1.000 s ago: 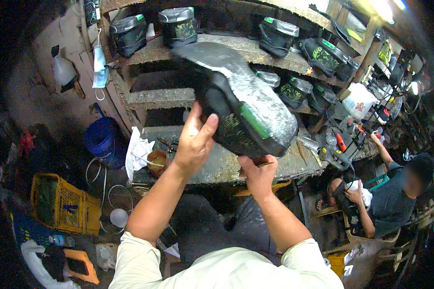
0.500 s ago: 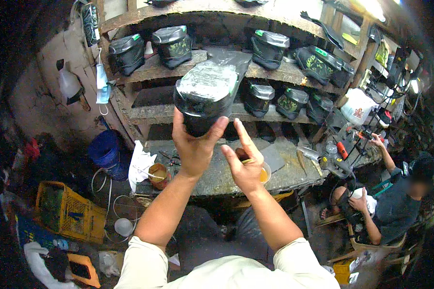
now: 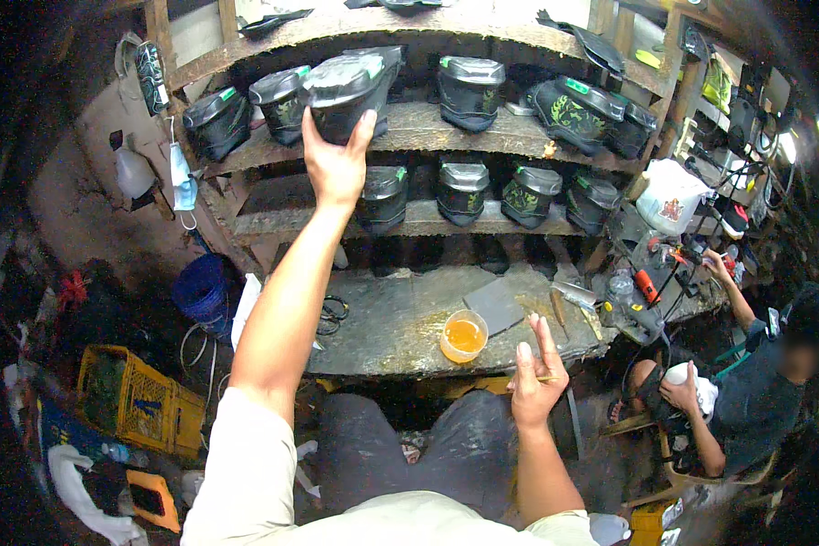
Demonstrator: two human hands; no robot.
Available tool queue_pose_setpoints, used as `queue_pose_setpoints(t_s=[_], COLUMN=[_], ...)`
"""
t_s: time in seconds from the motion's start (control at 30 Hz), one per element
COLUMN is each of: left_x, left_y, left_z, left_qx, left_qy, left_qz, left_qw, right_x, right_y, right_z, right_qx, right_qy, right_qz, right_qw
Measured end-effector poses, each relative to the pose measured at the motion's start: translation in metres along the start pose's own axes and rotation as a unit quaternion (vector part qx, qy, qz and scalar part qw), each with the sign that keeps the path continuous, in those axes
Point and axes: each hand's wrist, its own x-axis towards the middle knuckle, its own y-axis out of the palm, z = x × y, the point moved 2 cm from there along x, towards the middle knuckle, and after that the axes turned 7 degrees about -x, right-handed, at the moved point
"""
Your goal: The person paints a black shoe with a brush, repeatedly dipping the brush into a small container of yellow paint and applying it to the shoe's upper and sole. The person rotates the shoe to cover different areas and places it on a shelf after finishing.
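Note:
My left hand [image 3: 335,168] reaches far forward, its fingers and thumb around a black shoe upper [image 3: 348,91] on a last, its shiny underside tilted up. That shoe is at the upper shelf, beside another black shoe upper [image 3: 278,102] with green markings; whether it rests on the board I cannot tell. Held low in front of the bench, my right hand [image 3: 535,396] grips a thin yellowish stick [image 3: 548,379], its end too small to make out. Two of its fingers stretch upward. Near that hand, a clear tub [image 3: 462,358] of orange liquid stands on the bench.
Several similar shoes line the wooden shelves [image 3: 419,133]. On the bench [image 3: 382,350] lie a dark flat sheet [image 3: 496,300], a coil of dark cord [image 3: 334,314] and hand tools. A co-worker [image 3: 746,400] sits at the right. Yellow crates [image 3: 146,400] and a blue bucket [image 3: 205,289] stand left.
My left hand has carried the shoe forward and left to the upper shelf. My right hand has drawn back, down and to the right, still with the stick; the orange tub now shows fully.

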Motion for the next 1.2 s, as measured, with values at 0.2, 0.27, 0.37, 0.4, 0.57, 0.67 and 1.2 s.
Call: queue_pose_setpoints(t_s=[0.2,0.27,0.37,0.4,0.57,0.67,1.2], left_x=[0.029,0.029,0.028,0.029,0.032,0.027,0.107], left_y=[0.024,0.024,0.022,0.022,0.02,0.016,-0.072], left_z=[0.032,0.035,0.037,0.038,0.043,0.043,0.057], left_qx=[0.212,0.23,0.249,0.252,0.256,0.236,0.227], left_qy=[-0.059,-0.072,-0.077,-0.082,-0.033,-0.036,-0.07], left_qz=[-0.018,-0.01,-0.012,-0.004,0.004,0.024,-0.078], left_qw=[0.975,0.971,0.965,0.964,0.966,0.971,0.968], right_x=[0.001,0.002,-0.002,-0.003,-0.011,-0.012,-0.01], right_y=[-0.037,-0.043,-0.048,-0.048,-0.04,-0.036,-0.029], right_z=[-0.007,-0.014,-0.028,-0.032,-0.042,-0.041,-0.042], right_qx=[-0.012,-0.02,-0.012,-0.019,0.023,0.049,0.186], right_qy=[0.048,0.028,0.06,0.048,0.097,0.115,0.238], right_qz=[-0.039,-0.043,-0.037,-0.035,-0.028,-0.031,-0.004], right_qw=[0.998,0.999,0.997,0.998,0.995,0.992,0.953])
